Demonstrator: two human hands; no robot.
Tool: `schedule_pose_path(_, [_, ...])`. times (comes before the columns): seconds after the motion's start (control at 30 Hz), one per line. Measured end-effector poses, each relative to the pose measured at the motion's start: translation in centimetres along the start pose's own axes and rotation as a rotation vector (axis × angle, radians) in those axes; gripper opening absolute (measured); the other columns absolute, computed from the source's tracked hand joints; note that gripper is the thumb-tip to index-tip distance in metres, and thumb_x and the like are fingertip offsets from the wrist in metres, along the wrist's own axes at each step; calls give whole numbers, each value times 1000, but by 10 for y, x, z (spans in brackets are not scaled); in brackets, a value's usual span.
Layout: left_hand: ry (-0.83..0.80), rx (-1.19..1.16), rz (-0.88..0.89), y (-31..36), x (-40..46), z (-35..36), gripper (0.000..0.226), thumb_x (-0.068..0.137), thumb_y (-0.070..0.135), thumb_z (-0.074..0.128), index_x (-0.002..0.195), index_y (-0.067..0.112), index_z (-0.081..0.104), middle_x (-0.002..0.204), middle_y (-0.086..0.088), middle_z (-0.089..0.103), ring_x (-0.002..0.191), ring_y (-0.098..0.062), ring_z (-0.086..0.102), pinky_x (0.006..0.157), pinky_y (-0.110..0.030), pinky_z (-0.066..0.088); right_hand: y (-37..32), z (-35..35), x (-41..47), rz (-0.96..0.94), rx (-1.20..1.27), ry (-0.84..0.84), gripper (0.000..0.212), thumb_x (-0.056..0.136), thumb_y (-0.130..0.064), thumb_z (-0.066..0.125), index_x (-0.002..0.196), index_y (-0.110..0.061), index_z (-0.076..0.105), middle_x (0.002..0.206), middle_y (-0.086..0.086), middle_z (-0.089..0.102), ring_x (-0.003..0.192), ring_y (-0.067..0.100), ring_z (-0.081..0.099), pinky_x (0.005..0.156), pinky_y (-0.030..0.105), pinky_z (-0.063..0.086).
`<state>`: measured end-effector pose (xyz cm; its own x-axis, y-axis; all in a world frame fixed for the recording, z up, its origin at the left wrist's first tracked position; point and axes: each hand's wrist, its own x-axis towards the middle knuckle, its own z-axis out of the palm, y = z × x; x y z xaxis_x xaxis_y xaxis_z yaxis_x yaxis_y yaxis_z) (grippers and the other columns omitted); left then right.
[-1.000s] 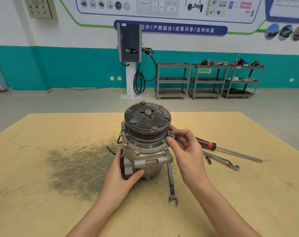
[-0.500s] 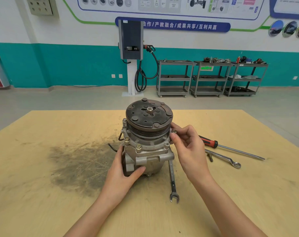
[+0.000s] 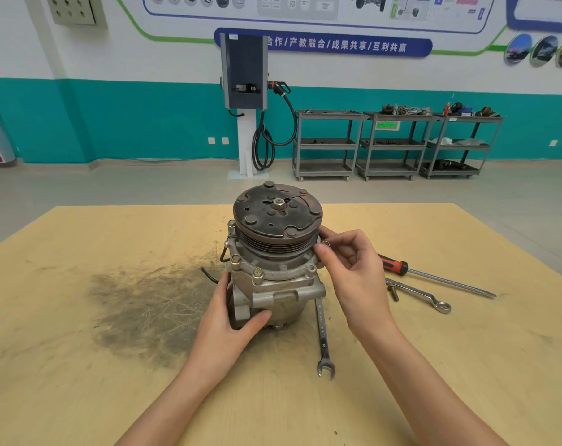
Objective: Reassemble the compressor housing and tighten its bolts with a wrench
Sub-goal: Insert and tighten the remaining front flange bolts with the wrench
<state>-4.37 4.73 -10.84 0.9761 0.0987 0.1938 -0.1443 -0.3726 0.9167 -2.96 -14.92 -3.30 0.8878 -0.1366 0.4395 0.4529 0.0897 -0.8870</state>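
Bare-fingered, pinching a flange bolt [image 3: 326, 243] with the right hand [image 3: 353, 272], gripping the compressor housing [image 3: 283, 292] with the left hand [image 3: 230, 320], risking cross-threading if turning it tilted.

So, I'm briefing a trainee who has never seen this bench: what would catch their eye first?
The upright compressor mid-table, its dark pulley on top. The left hand grips its base while the right hand pinches a bolt at the flange. A dark grime patch lies left; a wrench lies right.

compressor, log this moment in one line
left hand holds grey metal compressor | right hand pinches flange bolt | steel open-end wrench on table
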Motion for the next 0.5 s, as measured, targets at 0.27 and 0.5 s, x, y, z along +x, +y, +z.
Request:
schedule_pose_path(0.27, [-4, -6, -3, 0, 0, 0, 95, 81, 33, 80, 157, 27, 23, 126, 36, 50, 108, 28, 46, 87, 4, 34, 1, -2, -6, -60, -9, -48, 15, 95, -6, 57, 103, -16, 65, 118, -4, 69, 110, 8, 63, 89, 19, 51])
schedule_pose_path(0.5, [-17, -12, 1, 3, -2, -1, 89, 82, 28, 80, 155, 25, 30, 138, 20, 58, 124, 10, 52, 98, -7, 39, 3, -2, -3, -12, 66, -41, 10, 91, -4, 63, 93, -12, 58, 118, -9, 69, 108, 11, 66, 90, 24, 53])
